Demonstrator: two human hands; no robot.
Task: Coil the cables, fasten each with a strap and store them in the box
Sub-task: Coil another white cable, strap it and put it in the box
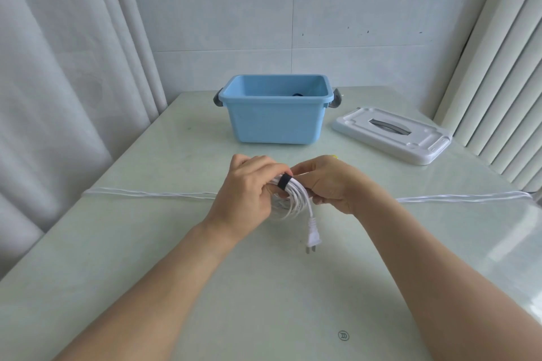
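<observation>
- Cable point(293, 202), white and coiled, is held just above the surface point(264, 287), in front of the blue box point(272, 120); its plug point(312, 239) dangles below.
- Left hand point(249, 187) has a closed grip round the coil beside the black strap point(284, 182).
- Right hand point(328, 182) holds the coil's other side, fingertips pinching at the strap.
- To fasten well, pull the strap snug, press its end flat and keep the loops bunched.
- Another white cable point(146, 193) lies uncoiled across the surface.

head view | single, worn on the head | faces forward and down across table point(146, 287) | close to both hands
</observation>
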